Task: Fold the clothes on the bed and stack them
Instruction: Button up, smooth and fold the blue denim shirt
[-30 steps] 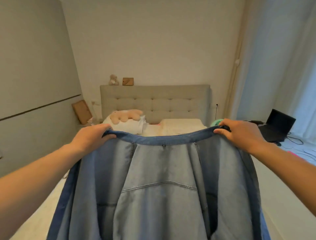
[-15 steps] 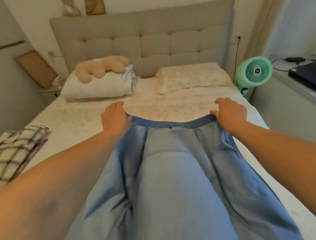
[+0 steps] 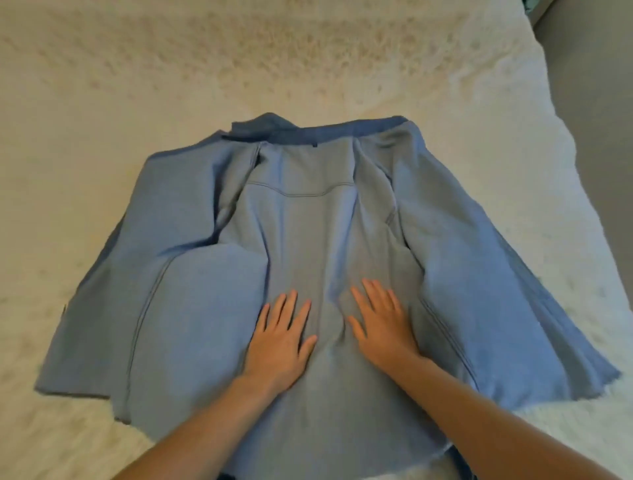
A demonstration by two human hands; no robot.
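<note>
A light blue denim shirt (image 3: pixel 191 308) lies spread on the bed (image 3: pixel 102 102), collar toward the far side, both front panels thrown open so the inside of the back shows. My left hand (image 3: pixel 281 339) rests flat on the middle of the back panel, fingers straight and spread. My right hand (image 3: pixel 380 322) lies flat beside it, a small ridge of fabric bunched between the two. Neither hand holds the cloth.
The bed's cream flowered sheet surrounds the shirt on all sides. The bed's right edge (image 3: pixel 561 113) drops to a grey floor (image 3: pixel 603 85) at the upper right. A sliver of green shows in the top right corner (image 3: pixel 526 4).
The shirt went from being held up by its collar to lying flat on the bed. Both hands let go of the collar and moved down to its middle. The view tilted downward.
</note>
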